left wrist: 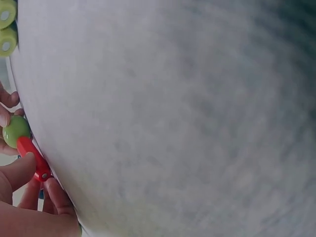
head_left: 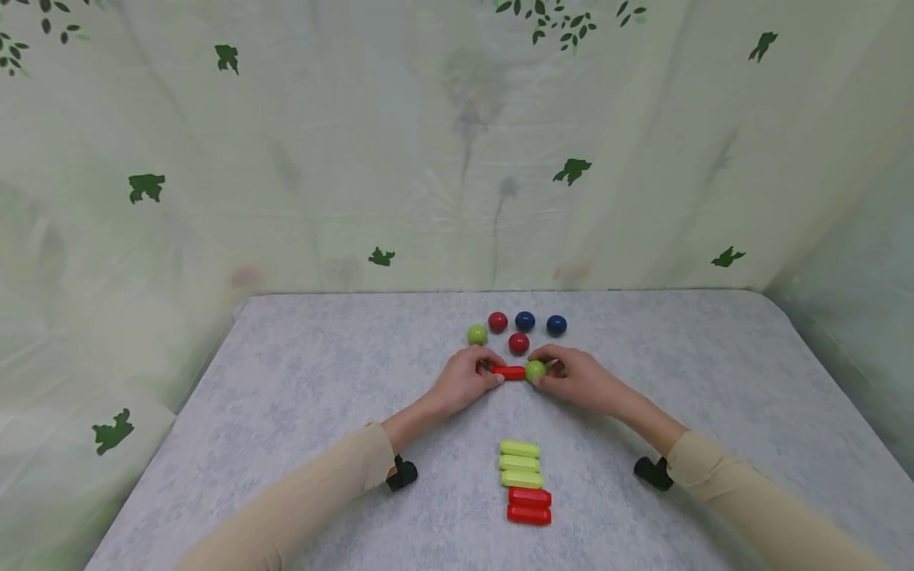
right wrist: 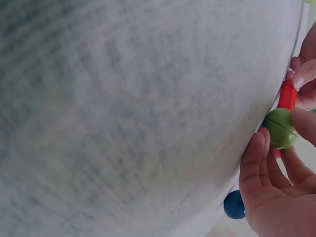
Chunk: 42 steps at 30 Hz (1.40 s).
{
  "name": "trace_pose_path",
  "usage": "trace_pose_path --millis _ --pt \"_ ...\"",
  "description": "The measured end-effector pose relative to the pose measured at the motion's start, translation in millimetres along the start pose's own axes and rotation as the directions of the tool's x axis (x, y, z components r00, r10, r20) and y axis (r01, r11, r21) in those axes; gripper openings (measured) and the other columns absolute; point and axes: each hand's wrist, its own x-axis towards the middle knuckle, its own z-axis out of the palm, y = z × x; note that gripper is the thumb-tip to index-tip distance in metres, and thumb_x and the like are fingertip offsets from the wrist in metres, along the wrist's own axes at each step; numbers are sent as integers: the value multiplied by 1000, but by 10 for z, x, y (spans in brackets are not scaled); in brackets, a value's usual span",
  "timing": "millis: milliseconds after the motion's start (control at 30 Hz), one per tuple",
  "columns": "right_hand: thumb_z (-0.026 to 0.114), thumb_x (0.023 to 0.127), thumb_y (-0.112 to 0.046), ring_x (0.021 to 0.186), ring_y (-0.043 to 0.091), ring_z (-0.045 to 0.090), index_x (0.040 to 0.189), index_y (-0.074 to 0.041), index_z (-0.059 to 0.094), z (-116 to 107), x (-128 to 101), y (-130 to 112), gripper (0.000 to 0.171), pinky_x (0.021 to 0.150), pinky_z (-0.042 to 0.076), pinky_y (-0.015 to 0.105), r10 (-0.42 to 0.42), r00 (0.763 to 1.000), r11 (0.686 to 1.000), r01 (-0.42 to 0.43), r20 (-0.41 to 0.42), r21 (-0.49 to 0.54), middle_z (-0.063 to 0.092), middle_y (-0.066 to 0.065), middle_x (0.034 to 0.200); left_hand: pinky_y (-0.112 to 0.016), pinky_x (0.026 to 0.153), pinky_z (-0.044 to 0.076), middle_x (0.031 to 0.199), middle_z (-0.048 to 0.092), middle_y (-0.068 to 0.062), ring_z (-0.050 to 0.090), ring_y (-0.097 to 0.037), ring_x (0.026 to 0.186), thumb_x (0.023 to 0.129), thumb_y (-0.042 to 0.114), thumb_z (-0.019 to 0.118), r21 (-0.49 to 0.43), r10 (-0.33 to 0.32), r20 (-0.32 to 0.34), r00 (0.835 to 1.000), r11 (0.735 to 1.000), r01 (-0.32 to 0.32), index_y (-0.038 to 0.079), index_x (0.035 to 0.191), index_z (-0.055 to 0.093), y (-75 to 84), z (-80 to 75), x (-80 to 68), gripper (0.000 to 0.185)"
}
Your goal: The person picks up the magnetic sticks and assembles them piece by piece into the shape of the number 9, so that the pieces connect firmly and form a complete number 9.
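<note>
My left hand point(head_left: 467, 379) pinches a short red rod point(head_left: 508, 373) between thumb and fingers. A small grey disc shows in the rod's near end in the left wrist view. With thumb and fingertips my right hand point(head_left: 580, 379) grips a green ball point(head_left: 535, 370), its seam line visible in the right wrist view. The rod's far end meets the ball, and the two lie in line between the hands, low over the table. Just beyond the left fingers sits another green ball point(head_left: 477, 334). A red ball point(head_left: 519, 342) lies close behind the held pair.
Behind the hands are a second red ball point(head_left: 497, 321) and two blue balls, one in the middle point(head_left: 524, 320) and one to the right point(head_left: 556, 325). Nearer the body, three yellow-green rods point(head_left: 520, 463) and two red rods point(head_left: 529, 506) lie stacked side by side on the grey table point(head_left: 300, 357).
</note>
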Motion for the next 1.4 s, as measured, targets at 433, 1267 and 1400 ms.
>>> trace_pose_path --millis 433,1267,1400 --pt "68 92 -12 92 19 58 123 -10 62 18 -14 6 31 81 50 34 20 1000 999 -20 12 27 62 1 108 -33 76 45 98 55 -10 50 -22 87 91 9 69 -6 28 -245 969 1000 -31 7 102 66 44 -96 2 12" --pt "67 92 -14 92 16 59 122 -12 63 17 -23 71 30 80 50 33 -22 1000 1000 22 -15 12 64 -1 105 -36 88 46 112 59 -6 52 -22 98 92 6 67 36 19 -161 987 999 -13 8 123 64 -172 -236 220 32" --pt "67 93 -14 92 16 59 123 -11 63 11 -30 93 30 81 50 34 -42 999 999 43 -21 18 64 -1 106 -36 86 46 109 63 -4 53 -21 95 89 6 69 2 8 -127 992 1000 -8 7 121 66 -153 -257 132 31"
